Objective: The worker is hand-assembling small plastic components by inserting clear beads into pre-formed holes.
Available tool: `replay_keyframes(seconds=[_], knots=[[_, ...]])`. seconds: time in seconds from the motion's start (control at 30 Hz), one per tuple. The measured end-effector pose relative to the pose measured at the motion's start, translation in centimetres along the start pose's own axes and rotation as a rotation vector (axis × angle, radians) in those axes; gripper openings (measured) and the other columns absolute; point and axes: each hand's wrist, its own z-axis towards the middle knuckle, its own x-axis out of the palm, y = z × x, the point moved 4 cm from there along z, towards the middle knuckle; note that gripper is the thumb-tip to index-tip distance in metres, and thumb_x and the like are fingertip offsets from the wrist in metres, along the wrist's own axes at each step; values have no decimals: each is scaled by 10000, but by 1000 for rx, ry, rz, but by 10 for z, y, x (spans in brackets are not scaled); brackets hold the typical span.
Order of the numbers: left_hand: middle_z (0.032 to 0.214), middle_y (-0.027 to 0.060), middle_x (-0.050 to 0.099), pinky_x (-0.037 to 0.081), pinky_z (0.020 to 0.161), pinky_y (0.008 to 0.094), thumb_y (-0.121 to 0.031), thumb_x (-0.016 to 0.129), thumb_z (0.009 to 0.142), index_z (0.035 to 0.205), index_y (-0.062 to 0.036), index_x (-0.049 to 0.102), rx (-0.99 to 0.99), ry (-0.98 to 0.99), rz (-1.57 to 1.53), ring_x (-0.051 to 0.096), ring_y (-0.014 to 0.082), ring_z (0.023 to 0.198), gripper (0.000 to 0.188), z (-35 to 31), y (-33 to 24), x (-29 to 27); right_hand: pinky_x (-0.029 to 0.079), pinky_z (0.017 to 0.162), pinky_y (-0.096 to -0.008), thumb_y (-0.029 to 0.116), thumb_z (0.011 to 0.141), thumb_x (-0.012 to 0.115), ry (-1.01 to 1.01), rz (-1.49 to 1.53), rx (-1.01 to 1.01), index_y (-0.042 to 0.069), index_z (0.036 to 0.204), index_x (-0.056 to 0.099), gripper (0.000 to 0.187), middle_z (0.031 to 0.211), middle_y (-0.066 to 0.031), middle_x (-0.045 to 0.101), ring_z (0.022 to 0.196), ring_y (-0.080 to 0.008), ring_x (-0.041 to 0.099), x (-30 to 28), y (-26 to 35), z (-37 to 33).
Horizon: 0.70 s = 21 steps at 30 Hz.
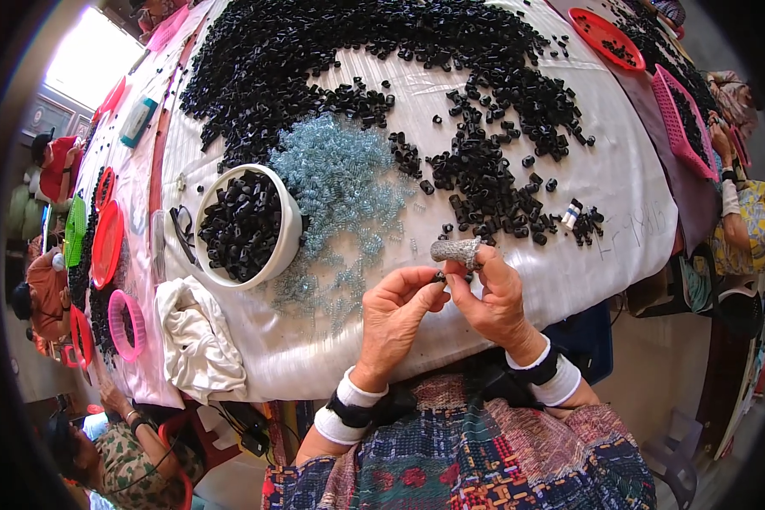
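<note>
Close to the table's front edge, my left hand pinches a small black plastic piece between thumb and fingertips. My right hand is drawn up against it, also closed in a pinch. A dark bit shows at its fingertips, too small to tell whether it is the same piece. A grey wrapping covers one finger of the right hand. Left of the hands lies a heap of pale blue coil springs. Loose small black plastic pieces lie beyond the hands, spreading into a large pile.
A white bucket full of black pieces stands left of the springs, beside eyeglasses and a white cloth. A white-capped small tube lies at right. Red trays and a pink basket stand on neighbouring tables, where other people sit.
</note>
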Motion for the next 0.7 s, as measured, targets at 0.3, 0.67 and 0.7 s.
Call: replay_keyframes(seconds=[0.3,0.67,0.7], knots=[[904,71,671,522,686,232,-74,637,877,1049,25,621,-17,19,-5,647,125,796,199,1,-1,-5,472,602,-363,-119,678,591,64,-265,-326,-19,991,585,328,844,-136,570,707,-306,544,0,15,6],[933,115,678,540,669,259,-71,632,874,1036,10,624,-70,-96,-118,658,150,757,181,1,-3,-21,473,601,-302,-117,754,570,-87,-333,-97,0,1027,590,298,858,-94,620,736,-215,586,-30,1,10],[932,117,676,542,665,260,-72,633,873,1036,6,624,-69,-100,-130,658,149,756,180,0,-1,-25,473,601,-302,-117,754,570,-87,-336,-96,0,1027,590,298,858,-94,620,736,-215,586,-33,-2,7]])
